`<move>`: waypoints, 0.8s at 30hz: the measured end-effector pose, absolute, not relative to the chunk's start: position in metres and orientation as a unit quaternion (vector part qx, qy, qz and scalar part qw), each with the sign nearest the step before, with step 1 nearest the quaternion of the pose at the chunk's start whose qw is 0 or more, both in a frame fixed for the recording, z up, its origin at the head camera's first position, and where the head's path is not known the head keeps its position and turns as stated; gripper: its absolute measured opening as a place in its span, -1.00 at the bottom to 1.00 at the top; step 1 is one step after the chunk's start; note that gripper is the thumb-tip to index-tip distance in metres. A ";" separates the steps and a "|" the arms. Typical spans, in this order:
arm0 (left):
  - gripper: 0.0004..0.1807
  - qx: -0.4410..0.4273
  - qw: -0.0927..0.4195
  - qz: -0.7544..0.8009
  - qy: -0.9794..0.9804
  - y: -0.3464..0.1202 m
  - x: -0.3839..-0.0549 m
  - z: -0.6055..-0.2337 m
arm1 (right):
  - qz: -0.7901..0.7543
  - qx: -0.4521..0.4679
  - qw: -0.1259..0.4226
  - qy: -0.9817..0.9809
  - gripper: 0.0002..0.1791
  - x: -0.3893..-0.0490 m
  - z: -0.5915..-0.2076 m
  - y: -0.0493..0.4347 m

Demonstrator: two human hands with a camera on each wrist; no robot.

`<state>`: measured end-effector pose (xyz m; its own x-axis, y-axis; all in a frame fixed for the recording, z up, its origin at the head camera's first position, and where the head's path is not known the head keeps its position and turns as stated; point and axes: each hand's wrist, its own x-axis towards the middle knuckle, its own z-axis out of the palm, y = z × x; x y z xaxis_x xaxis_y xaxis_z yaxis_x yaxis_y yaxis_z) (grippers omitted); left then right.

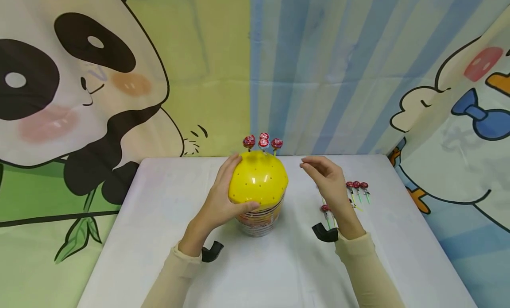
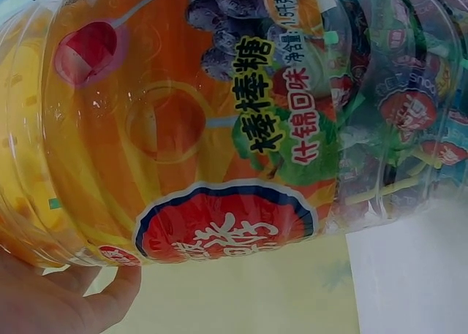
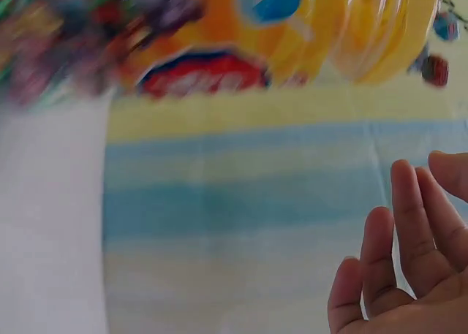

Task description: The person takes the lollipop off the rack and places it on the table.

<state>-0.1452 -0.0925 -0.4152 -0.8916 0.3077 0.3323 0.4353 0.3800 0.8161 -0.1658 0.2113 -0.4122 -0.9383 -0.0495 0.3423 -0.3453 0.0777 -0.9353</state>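
A clear lollipop jar [image 2: 285,129] with an orange fruit-print label stands on the table, full of wrapped candy. Its yellow domed lid [image 1: 259,179] is dotted with small holes. Several red-wrapped lollipops [image 1: 264,143] stick up from the lid's top. My left hand [image 1: 224,195] grips the lid from the left, thumb across the front and fingers round the far side. To the right of the jar, my right hand [image 1: 328,179] hangs in the air with fingers loosely bent. Nothing shows between its thumb and fingertips in the right wrist view.
Several loose lollipops [image 1: 356,185] lie on the white table [image 1: 398,255] to the right, one group partly behind my right hand and wrist. A printed cloth backdrop [image 1: 207,78] with cartoon animals rises behind the table's far edge.
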 end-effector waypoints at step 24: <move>0.19 -0.232 0.067 -0.511 -0.825 -0.093 -0.145 -0.416 | 0.647 0.220 0.171 -0.710 -0.83 -0.198 -0.382 0.149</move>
